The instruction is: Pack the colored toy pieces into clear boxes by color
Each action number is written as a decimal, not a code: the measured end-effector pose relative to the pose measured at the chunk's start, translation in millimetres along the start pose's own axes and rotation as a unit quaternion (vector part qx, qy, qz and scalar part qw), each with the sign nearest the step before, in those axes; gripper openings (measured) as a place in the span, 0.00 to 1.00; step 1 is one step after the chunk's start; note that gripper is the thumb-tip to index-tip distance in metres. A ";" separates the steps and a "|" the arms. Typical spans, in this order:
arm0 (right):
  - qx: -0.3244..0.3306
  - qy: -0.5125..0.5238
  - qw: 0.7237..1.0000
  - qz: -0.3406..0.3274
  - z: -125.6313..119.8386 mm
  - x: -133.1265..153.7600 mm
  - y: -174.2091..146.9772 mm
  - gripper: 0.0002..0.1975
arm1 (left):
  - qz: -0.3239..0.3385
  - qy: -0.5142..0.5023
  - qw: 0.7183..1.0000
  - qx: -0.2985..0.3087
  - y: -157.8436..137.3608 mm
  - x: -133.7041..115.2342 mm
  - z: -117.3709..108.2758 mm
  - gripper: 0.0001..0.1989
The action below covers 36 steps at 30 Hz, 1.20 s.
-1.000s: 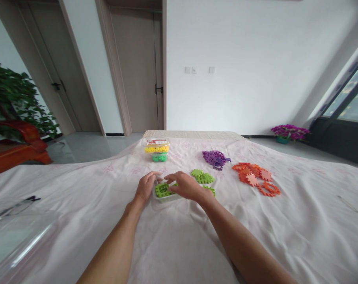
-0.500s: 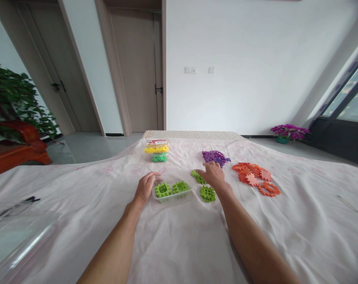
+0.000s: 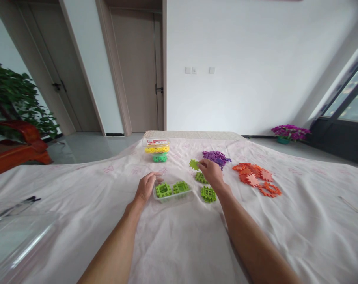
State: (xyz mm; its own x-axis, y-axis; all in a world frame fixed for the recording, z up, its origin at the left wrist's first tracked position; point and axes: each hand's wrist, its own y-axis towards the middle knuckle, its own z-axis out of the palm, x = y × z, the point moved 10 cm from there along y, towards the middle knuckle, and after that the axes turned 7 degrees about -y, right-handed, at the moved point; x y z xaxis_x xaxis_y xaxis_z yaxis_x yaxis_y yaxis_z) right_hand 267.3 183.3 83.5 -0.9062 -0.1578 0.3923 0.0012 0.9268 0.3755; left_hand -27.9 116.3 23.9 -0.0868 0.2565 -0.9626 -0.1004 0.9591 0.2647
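Observation:
My right hand (image 3: 212,172) pinches a light green toothed building piece (image 3: 193,165) by its right edge, raised above the cloth. Just below it lies a pile of green building pieces (image 3: 200,178), and a second green stack (image 3: 208,194) sits nearer to me. My left hand (image 3: 146,187) is closed on the left end of a clear plastic box (image 3: 176,197), its index finger stretched over the rim. Inside the box, green square-framed pieces (image 3: 163,190) lie side by side with more green pieces (image 3: 180,187).
Behind the box stand stacked clear tubs (image 3: 157,150) with yellow and green pieces. Purple pieces (image 3: 216,157) lie at the back, orange pieces (image 3: 250,173) to the right. A large clear container (image 3: 22,240) is at the near left on the white cloth (image 3: 179,244).
My right hand has picked up a light green piece from the upper green pile and lifted it. My left hand has stayed at the box.

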 end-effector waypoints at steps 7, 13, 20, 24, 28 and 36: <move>0.004 0.169 0.977 -0.133 -11.6 73.3 -17.4 0.08 | 0.004 0.014 1.000 0.000 1.7 1.8 -0.7 0.18; 0.061 0.071 0.974 -0.207 7.3 105.9 -37.8 0.10 | 0.003 0.002 1.000 0.001 1.9 3.4 -0.3 0.18; 0.068 0.032 0.959 -0.273 11.8 120.9 -48.2 0.13 | -0.005 -0.011 1.000 0.007 2.1 6.0 0.4 0.18; 0.102 0.010 0.945 -0.311 16.5 130.9 -56.7 0.12 | -0.009 -0.005 1.000 0.008 0.8 0.9 1.5 0.19; 0.077 0.024 0.953 -0.293 9.6 129.8 -55.2 0.09 | -0.007 -0.007 1.000 0.007 0.1 -0.3 1.7 0.19; 0.085 0.035 0.939 -0.332 9.8 138.3 -61.6 0.08 | -0.008 -0.007 1.000 0.008 0.8 2.6 1.4 0.19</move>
State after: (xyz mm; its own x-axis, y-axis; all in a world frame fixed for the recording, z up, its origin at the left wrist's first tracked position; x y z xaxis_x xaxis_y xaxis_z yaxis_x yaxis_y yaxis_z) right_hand 137.7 107.6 106.4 -0.6533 -0.7367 0.1749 -0.6276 0.6561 0.4191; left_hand -26.8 118.0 21.5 -0.0708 0.2428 -0.9675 -0.0855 0.9649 0.2484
